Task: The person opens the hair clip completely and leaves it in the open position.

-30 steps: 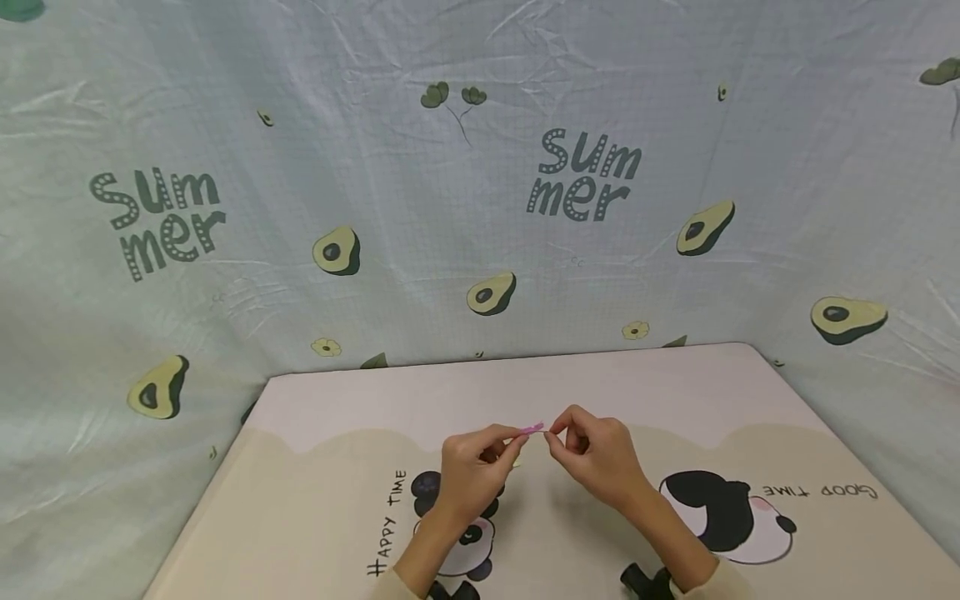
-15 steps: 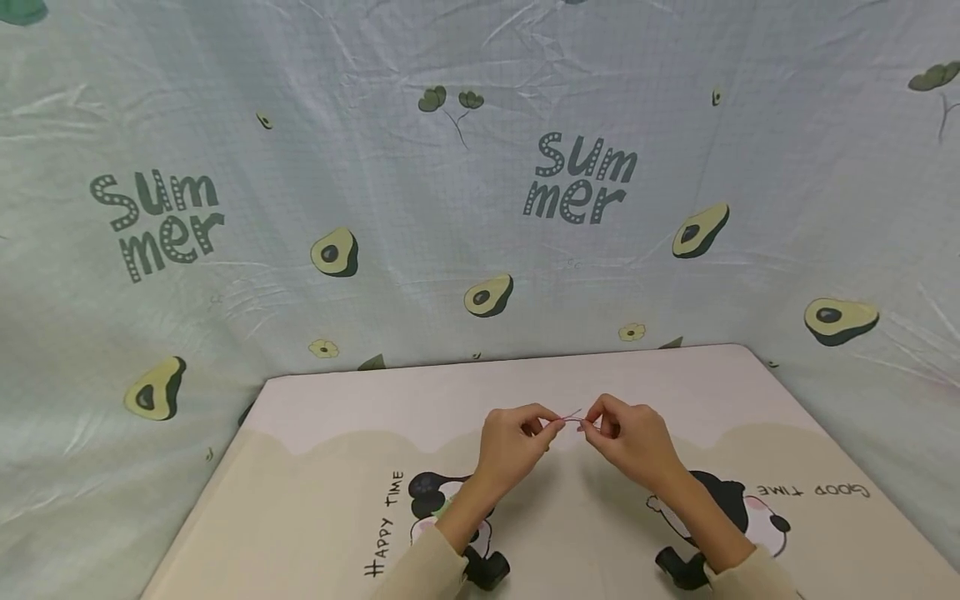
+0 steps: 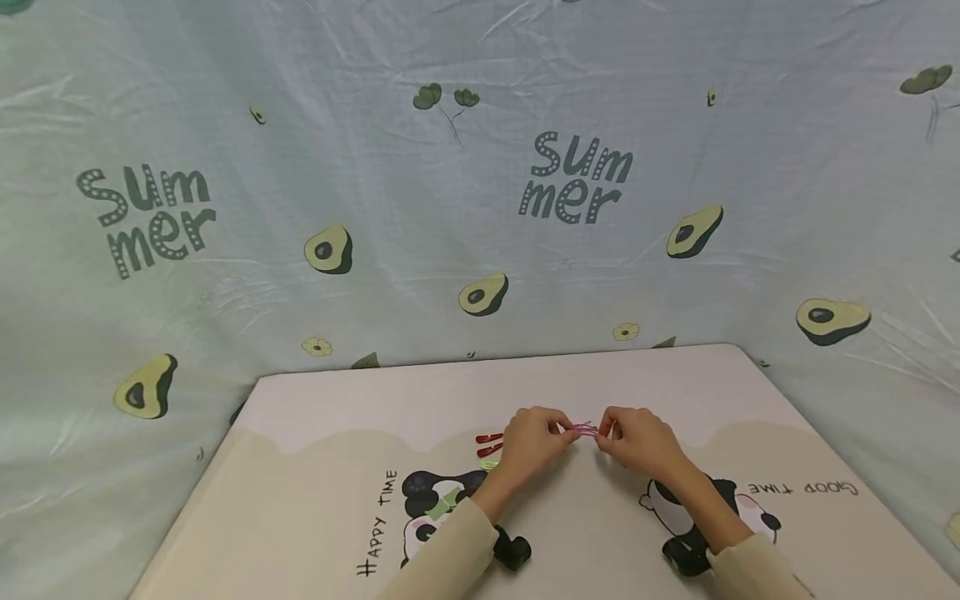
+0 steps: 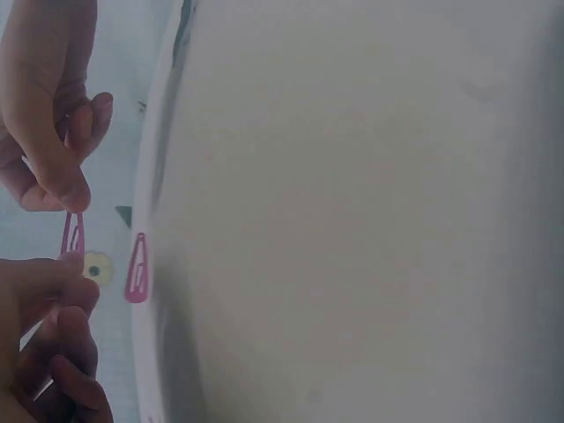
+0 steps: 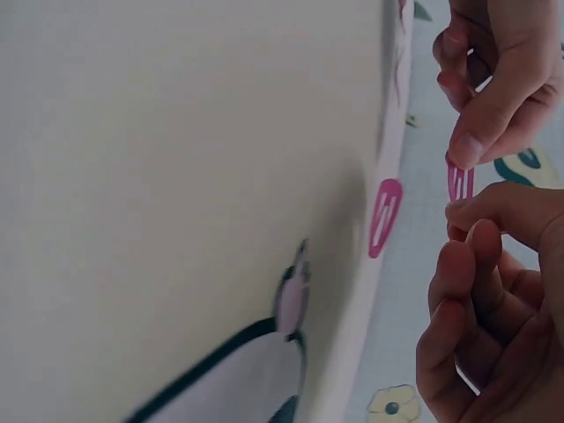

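A pink snap hair clip [image 4: 75,231] spans the small gap between my two hands. My left hand [image 3: 530,439] pinches one end between thumb and index finger. The thumb and index finger of my right hand [image 3: 637,437] pinch the opposite end. Fingertips cover both ends; slots show in the middle of the clip in the wrist views. A second pink hair clip [image 5: 385,218] lies flat on the table just beyond the hands.
Two red hair clips [image 3: 490,450] lie left of my left hand, with a yellow-green clip [image 3: 489,465] partly behind the wrist. Printed pandas mark the pale tabletop [image 3: 337,492]. A curtain with avocados [image 3: 480,295] hangs behind the table.
Both hands have shifted right and the left is closer to the right. The red clips have come into view beside the left hand. Both hands still grip the pink clip.
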`<action>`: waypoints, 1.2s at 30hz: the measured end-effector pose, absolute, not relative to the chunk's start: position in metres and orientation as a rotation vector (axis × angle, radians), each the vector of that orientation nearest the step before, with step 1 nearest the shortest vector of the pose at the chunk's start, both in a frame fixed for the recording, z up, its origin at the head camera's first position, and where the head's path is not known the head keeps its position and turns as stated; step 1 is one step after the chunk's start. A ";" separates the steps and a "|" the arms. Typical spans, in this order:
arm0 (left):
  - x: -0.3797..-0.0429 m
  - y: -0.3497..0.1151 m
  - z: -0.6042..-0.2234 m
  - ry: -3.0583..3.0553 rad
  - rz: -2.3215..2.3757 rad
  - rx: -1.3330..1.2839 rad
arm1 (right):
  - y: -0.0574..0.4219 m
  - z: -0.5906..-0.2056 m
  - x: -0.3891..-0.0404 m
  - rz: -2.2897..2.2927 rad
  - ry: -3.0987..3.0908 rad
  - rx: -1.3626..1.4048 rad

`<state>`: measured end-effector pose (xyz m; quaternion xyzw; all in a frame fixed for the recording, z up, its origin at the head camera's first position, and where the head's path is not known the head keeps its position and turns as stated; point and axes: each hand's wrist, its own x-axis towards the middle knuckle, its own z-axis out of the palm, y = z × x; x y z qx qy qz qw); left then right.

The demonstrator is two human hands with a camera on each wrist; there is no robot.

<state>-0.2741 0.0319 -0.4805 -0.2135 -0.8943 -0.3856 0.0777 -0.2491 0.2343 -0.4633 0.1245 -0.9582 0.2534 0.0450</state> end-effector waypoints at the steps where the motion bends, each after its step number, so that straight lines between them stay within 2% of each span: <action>1: -0.275 0.033 -0.482 -2.696 -1.132 -0.639 | 0.235 -0.465 -0.250 0.780 -2.947 0.366; 13: -0.286 0.045 -0.493 -2.805 -0.986 -0.640 | 0.238 -0.475 -0.266 0.729 -3.081 0.313; 36: -0.290 0.046 -0.486 -2.900 -0.852 -0.625 | 0.237 -0.473 -0.267 0.815 -3.149 0.230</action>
